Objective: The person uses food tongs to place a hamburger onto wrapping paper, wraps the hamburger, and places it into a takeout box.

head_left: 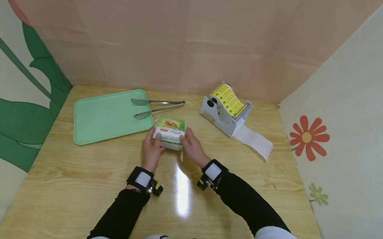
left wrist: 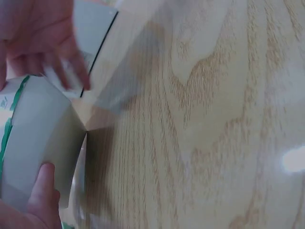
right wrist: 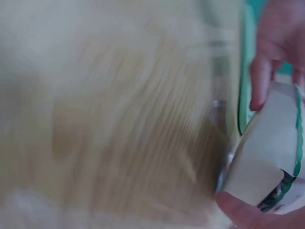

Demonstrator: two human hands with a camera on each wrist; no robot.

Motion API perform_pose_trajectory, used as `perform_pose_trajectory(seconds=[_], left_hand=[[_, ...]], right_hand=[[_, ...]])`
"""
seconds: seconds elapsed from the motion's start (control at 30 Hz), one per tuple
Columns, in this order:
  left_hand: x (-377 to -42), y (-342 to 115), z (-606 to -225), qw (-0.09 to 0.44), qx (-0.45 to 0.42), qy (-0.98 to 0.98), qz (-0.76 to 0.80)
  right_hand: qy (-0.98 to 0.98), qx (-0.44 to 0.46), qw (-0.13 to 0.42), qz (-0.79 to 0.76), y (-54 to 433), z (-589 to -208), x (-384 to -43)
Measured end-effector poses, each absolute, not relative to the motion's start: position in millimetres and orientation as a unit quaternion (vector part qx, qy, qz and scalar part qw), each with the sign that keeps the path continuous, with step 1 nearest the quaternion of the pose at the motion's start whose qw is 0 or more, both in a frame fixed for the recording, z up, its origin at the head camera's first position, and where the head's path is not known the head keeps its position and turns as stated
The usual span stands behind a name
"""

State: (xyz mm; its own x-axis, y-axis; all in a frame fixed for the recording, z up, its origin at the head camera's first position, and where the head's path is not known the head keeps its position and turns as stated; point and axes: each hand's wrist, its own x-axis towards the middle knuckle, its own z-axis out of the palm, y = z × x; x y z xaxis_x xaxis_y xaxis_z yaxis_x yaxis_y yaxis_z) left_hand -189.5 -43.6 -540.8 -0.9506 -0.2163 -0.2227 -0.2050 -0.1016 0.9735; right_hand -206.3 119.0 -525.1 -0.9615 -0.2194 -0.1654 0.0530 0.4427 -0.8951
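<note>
A small burger box, green on top with a burger picture and white sides, is between the two hands at mid-table. My left hand grips its left side, the thumb on the near face. From the right, my right hand holds the box, thumb at the near right corner and fingers along the side. Pale side panels of the box fill the left of the left wrist view, a thumb pressed on one. In the right wrist view the box appears tilted, with a green wavy line and dark print.
Behind on the left lies a mint-green tray. Metal tongs rest across its right edge. A grey label dispenser with a roll of yellow labels stands at the back right, trailing a white backing strip.
</note>
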Motion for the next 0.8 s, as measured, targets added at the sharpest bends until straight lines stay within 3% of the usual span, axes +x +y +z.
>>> perform_pose_trajectory(seconds=[0.17,0.37,0.53,0.8], left_hand=[[-189,-46,-539,-0.004,0.176,-0.645,-0.743],[-189,-49,-537,-0.037,0.219,-0.688,-0.691],[-192,-50,-536,-0.065,0.200,-0.741,-0.638],[-194,-46,-536,-0.049,0.163,-0.803,-0.571]], right_hand=[[0.707,0.067,0.221,-0.669,120,-522,-210],[0.694,0.099,0.229,-0.675,125,-521,-213],[0.702,0.110,0.227,-0.666,126,-525,-212],[0.709,0.127,0.232,-0.654,131,-524,-213]])
